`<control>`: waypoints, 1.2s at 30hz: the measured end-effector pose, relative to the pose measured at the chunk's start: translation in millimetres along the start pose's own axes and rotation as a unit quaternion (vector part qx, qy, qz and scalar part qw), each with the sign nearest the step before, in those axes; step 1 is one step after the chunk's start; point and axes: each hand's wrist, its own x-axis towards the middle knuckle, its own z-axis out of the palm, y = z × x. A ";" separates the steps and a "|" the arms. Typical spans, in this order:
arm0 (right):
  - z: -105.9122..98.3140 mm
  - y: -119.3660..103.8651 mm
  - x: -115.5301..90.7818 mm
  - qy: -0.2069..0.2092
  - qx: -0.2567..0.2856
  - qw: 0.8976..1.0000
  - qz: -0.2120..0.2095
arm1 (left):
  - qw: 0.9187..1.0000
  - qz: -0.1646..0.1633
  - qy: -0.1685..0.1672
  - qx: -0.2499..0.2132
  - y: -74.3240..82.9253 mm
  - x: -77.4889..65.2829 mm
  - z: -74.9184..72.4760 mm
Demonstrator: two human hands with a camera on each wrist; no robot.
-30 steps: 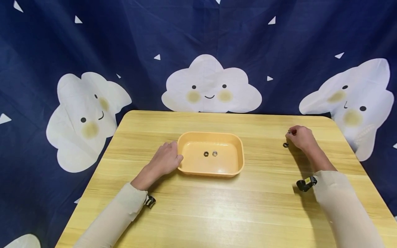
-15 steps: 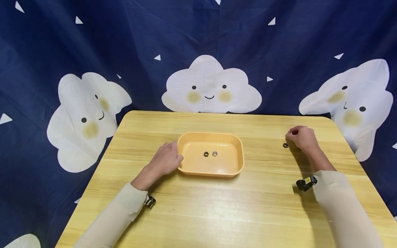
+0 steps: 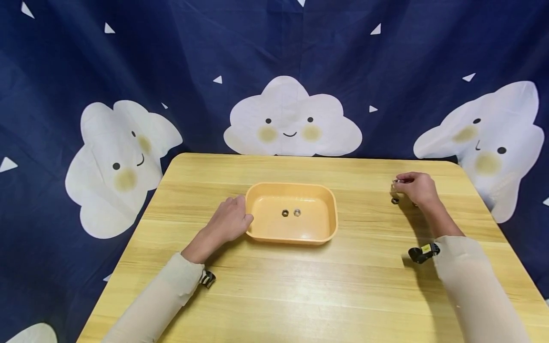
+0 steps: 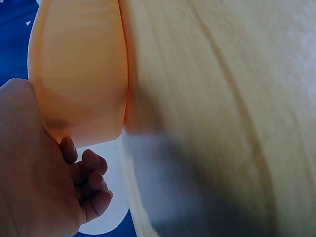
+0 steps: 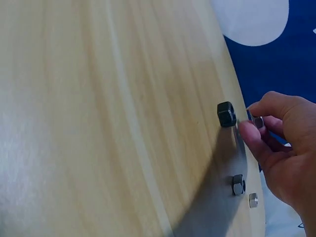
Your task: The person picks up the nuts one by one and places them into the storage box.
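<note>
My left hand (image 3: 226, 220) holds the left end of a shallow orange plastic tray (image 3: 332, 214), thumb over the rim. In the left wrist view its fingers curl beside the tray's outer wall (image 4: 81, 74). Inside the tray lie a dark hex nut (image 3: 285, 213) and a silver hex nut (image 3: 297, 212). At the table's right side my right hand (image 3: 418, 187) pinches a silver nut (image 5: 257, 121) between thumb and fingertips. Close to those fingertips a black nut (image 5: 226, 114) sits on the table. Another dark nut (image 5: 238, 185) and a small silver nut (image 5: 253, 200) rest nearer the wrist.
The wooden table (image 3: 291, 290) reaches back to a dark blue curtain (image 3: 197, 43) printed with white clouds. A small black camera (image 3: 422, 253) is strapped at the right sleeve, and another camera (image 3: 208, 279) at the left.
My right hand has shifted slightly left and up with the silver nut between its fingers. A dark nut now peeks out beneath that hand. The left hand and tray stay put.
</note>
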 end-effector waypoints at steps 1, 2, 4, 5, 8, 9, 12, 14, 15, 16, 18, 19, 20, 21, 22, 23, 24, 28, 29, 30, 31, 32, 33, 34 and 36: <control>-0.3 0.2 -0.1 -0.009 0.020 1.000 0.010 | 1.000 0.000 0.000 0.000 -0.1 -0.2 0.3; -0.5 0.0 -0.4 -0.017 0.038 0.999 0.017 | 1.000 0.001 0.001 0.000 -0.2 -0.3 0.5; -0.6 0.1 -0.7 -0.028 0.065 0.997 0.025 | 1.000 0.004 0.002 0.001 -0.4 -0.3 0.8; -0.4 0.1 -0.8 -0.031 0.074 0.996 0.030 | 1.000 0.005 0.004 0.002 -0.5 -0.3 1.0; 0.6 -2.2 -1.9 -0.034 0.091 0.995 0.035 | 1.000 0.007 0.008 0.004 -0.8 0.1 1.0; 1.2 -3.0 -2.0 -0.033 0.095 0.994 0.035 | 1.000 0.007 0.009 0.005 -0.8 0.2 0.9; 3.7 -7.3 -2.9 -0.032 0.107 0.993 0.029 | 1.000 0.005 0.008 0.006 -0.8 0.4 1.1; 6.2 -10.7 -3.3 -0.033 0.114 0.993 0.025 | 1.000 0.004 0.007 0.008 -0.7 0.3 1.1; 7.5 -12.4 -3.5 -0.034 0.117 0.992 0.023 | 1.000 0.004 0.007 0.008 -0.7 0.4 1.1; 9.0 -14.5 -3.7 -0.036 0.122 0.992 0.020 | 1.000 0.004 0.008 0.008 -0.6 0.5 1.2; 11.9 -19.1 -4.5 -0.040 0.132 0.990 0.017 | 1.000 0.004 0.009 0.009 -0.6 0.7 1.3; 13.2 -22.1 -5.3 -0.042 0.135 0.990 0.017 | 1.000 0.004 0.009 0.010 -0.6 0.9 1.5; 14.3 -25.1 -6.1 -0.044 0.139 0.989 0.017 | 1.000 0.004 0.008 0.010 -0.7 1.0 1.6; 15.2 -28.3 -7.0 -0.046 0.144 0.988 0.017 | 1.000 0.004 0.008 0.011 -0.7 1.2 1.7; 15.9 -31.7 -7.9 -0.048 0.148 0.988 0.017 | 1.000 0.004 0.007 0.011 -0.7 1.2 1.8; 16.4 -35.1 -9.1 -0.051 0.151 0.987 0.018 | 1.000 0.004 0.007 0.011 -0.7 1.3 1.7; 16.8 -38.8 -10.3 -0.054 0.153 0.987 0.019 | 1.000 0.004 0.006 0.011 -0.6 1.2 1.6; 19.2 -50.5 -13.8 -0.064 0.155 0.986 0.016 | 1.000 0.004 0.006 0.010 0.3 0.9 0.7; 20.0 -52.9 -14.4 -0.065 0.154 0.986 0.012 | 1.000 0.004 0.006 0.010 0.6 0.7 0.4; 21.1 -54.7 -14.8 -0.066 0.154 0.986 0.008 | 1.000 0.004 0.005 0.010 0.8 0.6 0.2; 22.3 -56.4 -15.0 -0.066 0.153 0.986 0.003 | 1.000 0.004 0.005 0.010 1.1 0.4 0.0; 23.5 -57.8 -15.1 -0.065 0.150 0.987 -0.002 | 1.000 0.005 0.006 0.010 1.3 0.2 -0.2; 24.8 -58.9 -15.1 -0.064 0.146 0.987 -0.008 | 1.000 0.006 0.006 0.011 1.4 0.1 -0.3; 26.1 -60.0 -15.2 -0.063 0.141 0.988 -0.015 | 1.000 0.006 0.006 0.010 1.5 -0.1 -0.5; 28.6 -62.4 -15.6 -0.060 0.129 0.989 -0.027 | 1.000 0.007 0.007 0.011 1.7 -0.5 -0.7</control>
